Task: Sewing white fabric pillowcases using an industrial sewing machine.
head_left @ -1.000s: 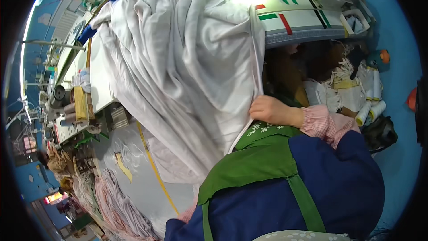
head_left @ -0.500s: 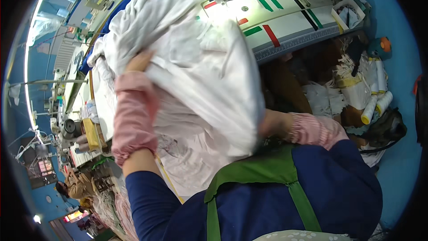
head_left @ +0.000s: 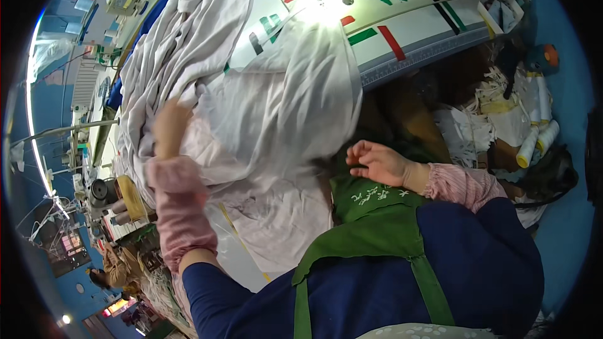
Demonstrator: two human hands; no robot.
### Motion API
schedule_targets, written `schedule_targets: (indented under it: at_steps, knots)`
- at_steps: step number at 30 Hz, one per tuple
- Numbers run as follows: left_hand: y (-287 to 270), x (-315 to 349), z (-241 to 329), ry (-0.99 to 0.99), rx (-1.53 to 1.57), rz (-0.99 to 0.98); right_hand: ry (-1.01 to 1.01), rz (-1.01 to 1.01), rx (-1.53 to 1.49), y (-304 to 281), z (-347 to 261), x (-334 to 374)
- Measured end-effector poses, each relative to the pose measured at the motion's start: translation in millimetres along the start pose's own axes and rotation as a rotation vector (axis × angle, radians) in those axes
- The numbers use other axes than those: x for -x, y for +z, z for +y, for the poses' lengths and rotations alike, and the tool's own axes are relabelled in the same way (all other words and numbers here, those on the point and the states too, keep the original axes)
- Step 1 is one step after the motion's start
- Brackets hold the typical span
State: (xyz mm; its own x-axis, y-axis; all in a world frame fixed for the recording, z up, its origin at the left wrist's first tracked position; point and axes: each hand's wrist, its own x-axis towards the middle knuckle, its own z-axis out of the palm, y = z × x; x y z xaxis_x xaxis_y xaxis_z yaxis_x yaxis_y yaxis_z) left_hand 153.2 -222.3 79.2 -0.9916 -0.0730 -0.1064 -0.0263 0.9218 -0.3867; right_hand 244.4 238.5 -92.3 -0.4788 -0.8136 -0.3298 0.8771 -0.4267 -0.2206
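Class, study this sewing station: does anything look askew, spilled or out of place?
Yes. The white fabric lies bunched and crumpled, spilling off the sewing table edge toward the lap. The left hand grips it; the right hand hovers open, off it. Scraps pile untidily beside thread cones at the right.

There is only one view, from the person's head. It looks steeply down and is tilted, so the bench runs slanted across the top. It is very close: the person's own chest fills the bottom. Straight edges bend near the dark round rim of the fisheye lens.
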Motion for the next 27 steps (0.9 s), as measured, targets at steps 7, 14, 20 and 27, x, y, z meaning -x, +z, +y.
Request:
schedule_targets:
  at_steps: [7,14,20,27]
  knots:
    - [14,-60,29,0.152,0.441,0.041,-0.575,0.276,0.482,-8,-27,-85]
    - [-73,-132,0,-0.056,0.223,0.775,0.342,0.005,0.964,46,0,-104]
    - [13,-33,123,0.371,0.277,0.124,0.326,-0.372,0.831,61,16,9]
    - [104,-62,-18,-0.342,0.334,0.010,0.199,-0.382,0.671,61,1,128]
